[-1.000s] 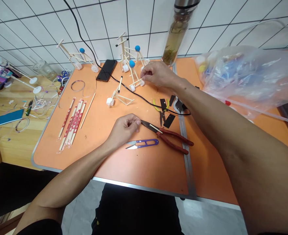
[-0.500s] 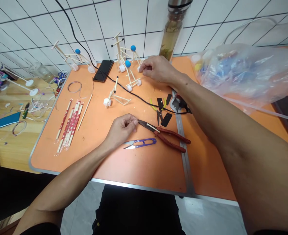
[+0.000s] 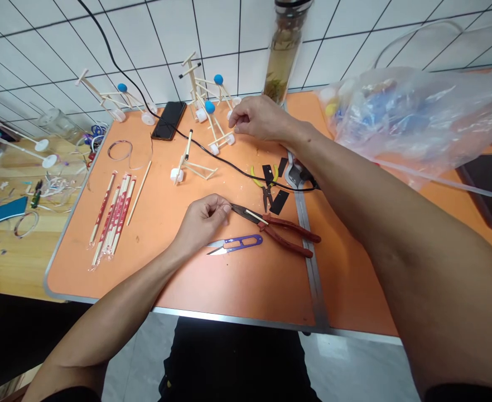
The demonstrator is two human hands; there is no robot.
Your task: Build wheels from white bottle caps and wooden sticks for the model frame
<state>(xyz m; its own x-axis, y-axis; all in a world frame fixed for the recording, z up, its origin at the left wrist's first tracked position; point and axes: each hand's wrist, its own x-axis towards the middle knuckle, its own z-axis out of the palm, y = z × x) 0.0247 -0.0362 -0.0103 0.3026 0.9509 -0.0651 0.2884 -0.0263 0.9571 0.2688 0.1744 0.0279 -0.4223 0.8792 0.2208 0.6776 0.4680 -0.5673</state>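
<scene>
My left hand (image 3: 206, 221) rests low over the orange table, thumb and forefinger pinched together at the tip of the red-handled pliers (image 3: 277, 226). What the pinch holds, if anything, is hidden. A short pale stick piece (image 3: 254, 215) lies across the plier jaws. Just below are purple thread snips (image 3: 240, 242). Farther back, my right hand (image 3: 259, 118) has curled fingers beside a small stick model with a blue ball (image 3: 210, 106); its fingertips overlap the model's far side, and contact is unclear. Nearer me stands a partial stick frame with a white wheel (image 3: 177, 175).
Wrapped chopsticks (image 3: 120, 215) and a loose stick (image 3: 139, 193) lie left. A black cable (image 3: 225, 159) crosses the table near a phone (image 3: 169, 120). Small yellow-handled pliers (image 3: 266, 195) lie among black strips. A tea bottle (image 3: 283, 56) and plastic bag (image 3: 421, 120) stand behind.
The whole view has shifted slightly left. Both hands keep nearly the same places and finger shapes; the pliers, snips and stick models look unmoved on the table.
</scene>
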